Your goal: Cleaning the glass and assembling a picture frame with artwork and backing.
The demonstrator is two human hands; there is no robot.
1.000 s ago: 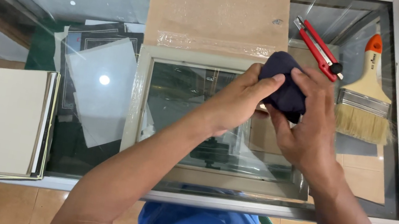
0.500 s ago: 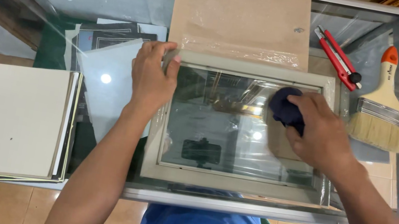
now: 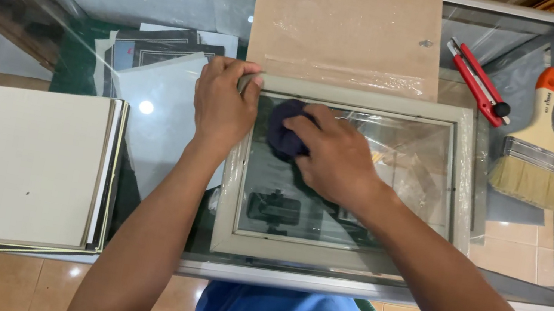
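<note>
2 hands meet at the frame: our right hand has slid its dark cloth across the glass to the top-left corner, which our left hand grips.

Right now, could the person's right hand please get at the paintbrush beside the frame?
Probably yes: the right hand presses a dark cloth, but bare glass lies between it and the paintbrush.

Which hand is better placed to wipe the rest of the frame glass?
Right. The right hand already presses the dark cloth on the frame's glass; the left hand grips the picture frame at its top-left corner, steadying it.
</note>
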